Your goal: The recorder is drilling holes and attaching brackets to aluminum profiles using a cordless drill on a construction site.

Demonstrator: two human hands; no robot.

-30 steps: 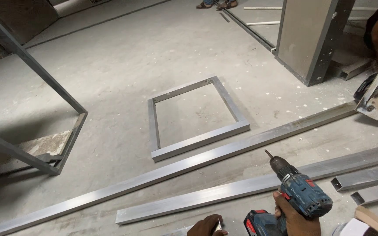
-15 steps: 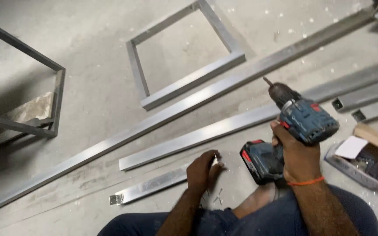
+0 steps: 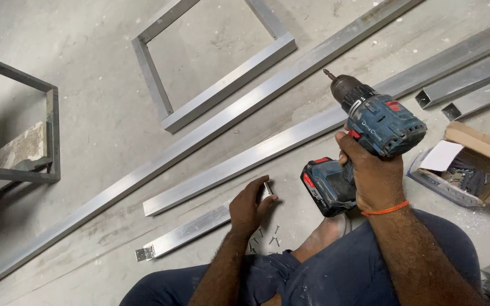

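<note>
My right hand (image 3: 373, 174) grips the handle of a blue cordless drill (image 3: 368, 134), its bit pointing up and to the left above the floor. My left hand (image 3: 249, 206) rests on the near end of a short aluminium bar (image 3: 189, 232) that lies on the concrete and carries a small bracket at its far left end. Several loose screws (image 3: 269, 239) lie on the floor just below that hand, by my knee. A longer aluminium bar (image 3: 239, 168) lies just beyond the short one.
A square aluminium frame (image 3: 216, 94) lies further out, with a very long bar (image 3: 143, 175) running diagonally in front of it. More square tubes (image 3: 466, 85) lie at right. An open cardboard box of screws (image 3: 474, 164) sits at right. A dark metal stand (image 3: 49, 136) is at left.
The view has tipped down toward my lap. My left hand came forward onto the short bar; the drill stays in my right hand.
</note>
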